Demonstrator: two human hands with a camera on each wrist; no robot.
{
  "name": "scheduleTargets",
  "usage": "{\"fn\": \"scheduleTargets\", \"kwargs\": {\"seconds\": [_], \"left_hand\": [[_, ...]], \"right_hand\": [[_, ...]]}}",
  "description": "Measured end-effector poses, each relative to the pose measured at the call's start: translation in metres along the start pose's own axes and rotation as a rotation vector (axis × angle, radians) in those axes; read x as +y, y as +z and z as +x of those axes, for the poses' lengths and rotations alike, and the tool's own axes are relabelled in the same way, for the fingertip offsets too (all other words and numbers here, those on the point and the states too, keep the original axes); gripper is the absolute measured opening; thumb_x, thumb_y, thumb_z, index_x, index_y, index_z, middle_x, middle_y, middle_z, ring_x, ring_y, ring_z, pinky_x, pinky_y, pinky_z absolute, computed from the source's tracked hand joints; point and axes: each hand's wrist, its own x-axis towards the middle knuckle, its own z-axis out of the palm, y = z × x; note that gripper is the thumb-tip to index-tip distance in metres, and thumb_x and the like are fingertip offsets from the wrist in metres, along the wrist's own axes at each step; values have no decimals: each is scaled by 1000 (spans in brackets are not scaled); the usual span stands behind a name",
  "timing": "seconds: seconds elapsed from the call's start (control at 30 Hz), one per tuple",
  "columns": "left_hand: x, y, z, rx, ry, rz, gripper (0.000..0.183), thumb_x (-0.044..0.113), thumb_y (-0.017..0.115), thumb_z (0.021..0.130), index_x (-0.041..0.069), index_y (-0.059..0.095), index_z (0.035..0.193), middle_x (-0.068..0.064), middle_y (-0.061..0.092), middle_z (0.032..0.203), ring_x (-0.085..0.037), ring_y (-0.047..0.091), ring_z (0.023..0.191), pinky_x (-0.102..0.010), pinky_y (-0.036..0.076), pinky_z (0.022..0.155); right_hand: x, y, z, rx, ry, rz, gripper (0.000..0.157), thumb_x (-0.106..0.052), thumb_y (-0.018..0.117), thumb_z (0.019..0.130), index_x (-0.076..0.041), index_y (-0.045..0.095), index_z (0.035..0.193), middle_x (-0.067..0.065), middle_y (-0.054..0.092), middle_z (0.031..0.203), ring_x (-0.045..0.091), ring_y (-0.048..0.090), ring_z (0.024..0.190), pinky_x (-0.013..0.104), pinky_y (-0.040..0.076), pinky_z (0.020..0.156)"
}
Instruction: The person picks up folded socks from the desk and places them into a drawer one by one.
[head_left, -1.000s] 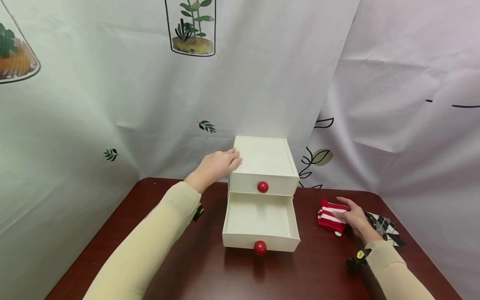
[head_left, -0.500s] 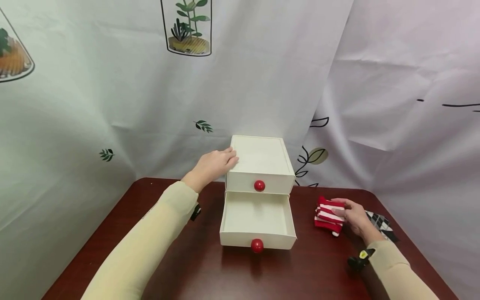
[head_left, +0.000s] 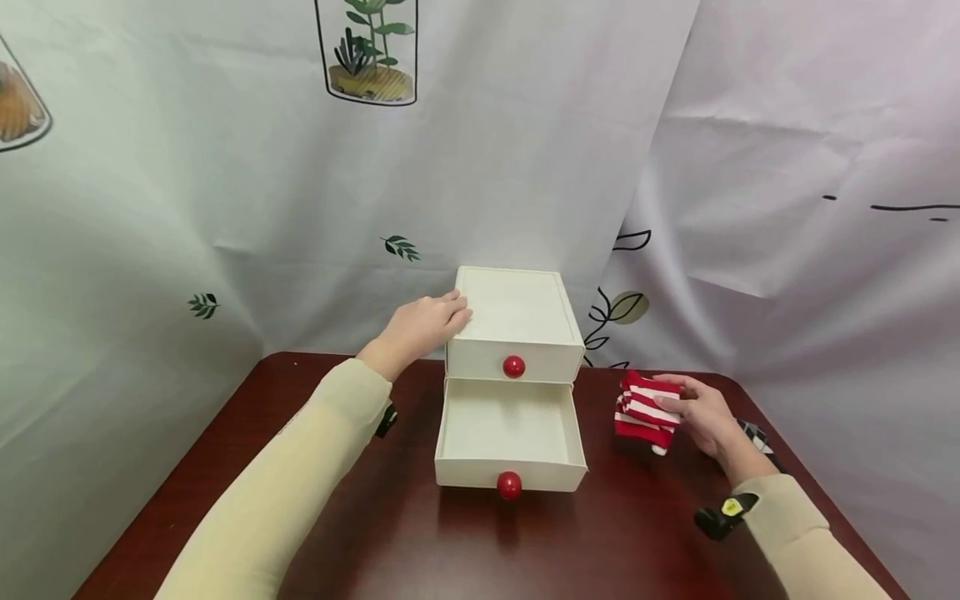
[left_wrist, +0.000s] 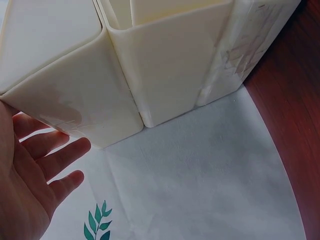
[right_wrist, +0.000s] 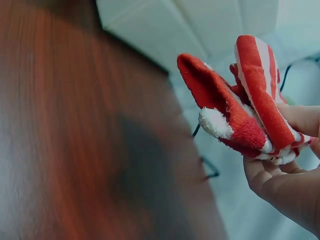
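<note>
My right hand pinches a folded red-and-white striped sock between thumb and fingers, over the right side of the table. In the right wrist view the folded sock is raised above the wood, a fuzzy white tip hanging at its lower fold. My left hand rests at the upper left edge of a white two-drawer box. Its fingers are spread loosely beside the box's side wall in the left wrist view. The lower drawer is pulled out and its inside is bare; the upper one is closed.
Behind my right wrist lies a black, grey and white argyle cloth, partly hidden. Red round knobs stick out from the drawer fronts. A printed white curtain hangs behind the dark red table.
My right hand has closed its grip on the striped sock and lifted it off the table, slightly up and left. The left hand stays on the box; the view shifts a little.
</note>
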Motion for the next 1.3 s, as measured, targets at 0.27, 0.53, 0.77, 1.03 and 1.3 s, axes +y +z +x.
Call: {"fn": "scheduleTargets", "kwargs": {"seconds": [0.27, 0.53, 0.77, 1.03, 1.3], "left_hand": [[-5, 1, -2, -9, 0, 0, 50, 41, 34, 99, 13, 45, 139, -10, 39, 143, -32, 44, 124, -48, 42, 92], [-4, -3, 1, -9, 8, 0, 50, 40, 33, 100, 12, 44, 140, -11, 38, 144, -32, 45, 124, -47, 44, 90], [-1, -5, 8, -13, 18, 7, 50, 41, 33, 100, 12, 44, 140, -10, 38, 144, -32, 44, 124, -47, 43, 91], [-5, -3, 6, -22, 11, -2, 51, 41, 32, 100, 12, 43, 141, -10, 37, 144, -32, 43, 125, -48, 40, 94], [-4, -2, 3, -29, 13, -17, 51, 40, 32, 100, 12, 43, 141, -11, 36, 145, -30, 44, 125, -48, 40, 95]], "right_hand": [[-36, 16, -15, -85, -48, 106, 43, -15, 68, 85, -10, 54, 125, 2, 52, 106, 14, 60, 86, 33, 53, 74], [-75, 30, -34, -157, -45, 190, 38, -10, 67, 86, -12, 56, 122, 3, 54, 108, 15, 63, 86, 34, 53, 74], [-100, 45, -48, -200, -47, 223, 30, -9, 64, 87, -15, 60, 116, 4, 55, 109, 17, 63, 87, 33, 53, 75], [-116, 79, -57, -266, -43, 243, 28, -6, 64, 87, -15, 62, 113, 10, 51, 114, 20, 61, 91, 33, 53, 77], [-117, 117, -59, -321, -6, 234, 32, -8, 67, 85, -12, 60, 115, 14, 48, 118, 24, 62, 94, 38, 51, 80]]}}
